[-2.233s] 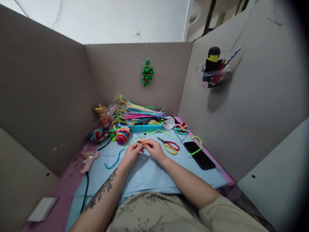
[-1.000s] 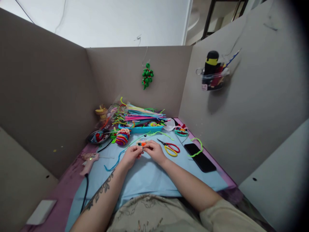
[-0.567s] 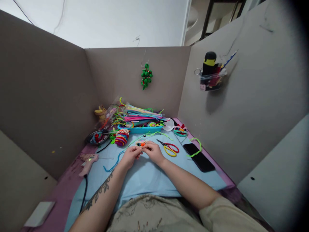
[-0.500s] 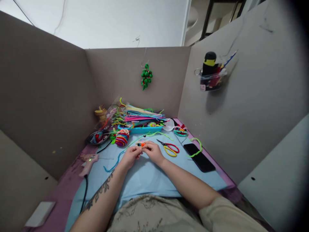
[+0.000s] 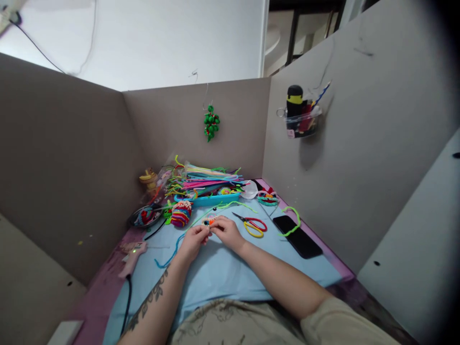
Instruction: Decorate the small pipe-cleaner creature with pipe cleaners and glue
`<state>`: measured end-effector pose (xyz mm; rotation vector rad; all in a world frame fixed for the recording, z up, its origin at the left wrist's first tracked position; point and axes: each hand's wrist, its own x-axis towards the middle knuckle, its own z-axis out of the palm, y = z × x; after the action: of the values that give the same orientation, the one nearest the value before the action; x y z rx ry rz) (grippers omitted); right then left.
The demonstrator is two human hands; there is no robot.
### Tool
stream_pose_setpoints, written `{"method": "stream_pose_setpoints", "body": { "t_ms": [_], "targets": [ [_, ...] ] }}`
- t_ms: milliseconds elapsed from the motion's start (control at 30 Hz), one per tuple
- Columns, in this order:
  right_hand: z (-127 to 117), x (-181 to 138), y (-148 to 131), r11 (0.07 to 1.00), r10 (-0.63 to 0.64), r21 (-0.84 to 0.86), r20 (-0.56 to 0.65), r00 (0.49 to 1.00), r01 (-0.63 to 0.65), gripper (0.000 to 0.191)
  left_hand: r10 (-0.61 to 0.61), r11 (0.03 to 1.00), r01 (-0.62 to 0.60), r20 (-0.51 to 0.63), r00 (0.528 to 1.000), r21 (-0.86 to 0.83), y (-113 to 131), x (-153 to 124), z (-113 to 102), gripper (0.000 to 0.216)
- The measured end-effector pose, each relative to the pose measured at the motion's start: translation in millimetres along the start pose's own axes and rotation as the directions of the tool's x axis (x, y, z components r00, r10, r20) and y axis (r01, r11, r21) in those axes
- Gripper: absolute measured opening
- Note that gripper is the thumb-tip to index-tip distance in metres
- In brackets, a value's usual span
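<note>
My left hand [image 5: 195,241] and my right hand [image 5: 227,233] meet fingertip to fingertip over the blue cloth, both closed in a pinch. A small colourful piece [image 5: 208,222] with orange, white and dark bits shows just beyond the fingertips; most of it is hidden, and I cannot tell whether the fingers grip it. Scissors [image 5: 253,225] with one red and one yellow handle lie to the right of my right hand. Left of my left hand, a blue pipe cleaner [image 5: 168,260] curves over the cloth. A striped, rainbow-coloured piece [image 5: 181,213] stands further back.
A blue tray [image 5: 208,200] piled with pipe cleaners [image 5: 212,178] stands at the back. On the left lies a pink glue gun [image 5: 133,258] with a green light. A black phone [image 5: 297,237] with a green pipe cleaner [image 5: 296,218] across it lies right. Grey panels surround the table.
The camera view has tilted and turned slightly, so the whole scene sits a little differently. Both hands stay pinched together at nearly the same place.
</note>
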<state>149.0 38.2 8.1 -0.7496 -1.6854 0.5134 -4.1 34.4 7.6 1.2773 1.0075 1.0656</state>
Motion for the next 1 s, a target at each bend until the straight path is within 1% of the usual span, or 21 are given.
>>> {"method": "stream_pose_setpoints", "body": {
  "t_ms": [100, 200, 300, 433, 600, 667, 767, 900, 1000],
  "targets": [
    [-5, 1, -3, 0.999, 0.031, 0.026, 0.002, 1.000, -0.031, 0.009, 0.057, 0.996, -0.058, 0.019, 0.998, 0.062, 1, 0, 0, 0.032],
    [-8, 2, -4, 0.997, 0.064, 0.040, 0.023, 0.998, -0.065, 0.010, 0.104, 0.985, -0.101, -0.011, 0.995, 0.138, 2, -1, 0, 0.033],
    [-9, 1, -5, 0.995, 0.096, 0.014, 0.028, 0.995, -0.096, 0.010, 0.145, 0.964, -0.133, -0.034, 0.989, 0.230, 4, -2, 1, 0.033],
    [-9, 0, -9, 0.992, 0.121, -0.047, 0.039, 0.992, -0.119, 0.011, 0.162, 0.925, -0.149, -0.008, 0.987, 0.348, 8, -6, 3, 0.031],
    [-11, 0, -10, 0.983, 0.158, -0.102, 0.080, 0.984, -0.149, 0.013, 0.187, 0.877, -0.188, 0.047, 0.981, 0.443, 8, -7, 3, 0.026],
    [-10, 1, -7, 0.980, 0.180, -0.102, 0.099, 0.979, -0.169, 0.014, 0.179, 0.876, -0.178, 0.040, 0.983, 0.448, 7, -5, 2, 0.024],
    [-8, 1, -1, 0.970, 0.239, -0.073, 0.107, 0.965, -0.232, 0.017, 0.133, 0.907, -0.132, 0.025, 0.991, 0.399, 6, -3, 2, 0.026],
    [-6, 2, 6, 0.934, 0.346, 0.047, 0.126, 0.930, -0.354, 0.020, 0.110, 0.950, -0.106, 0.001, 0.994, 0.295, 2, 0, 0, 0.042],
    [-6, 3, 10, 0.911, 0.380, 0.117, 0.129, 0.916, -0.395, 0.019, 0.131, 0.955, -0.112, -0.054, 0.990, 0.274, -2, 3, -2, 0.043]
  ]
}}
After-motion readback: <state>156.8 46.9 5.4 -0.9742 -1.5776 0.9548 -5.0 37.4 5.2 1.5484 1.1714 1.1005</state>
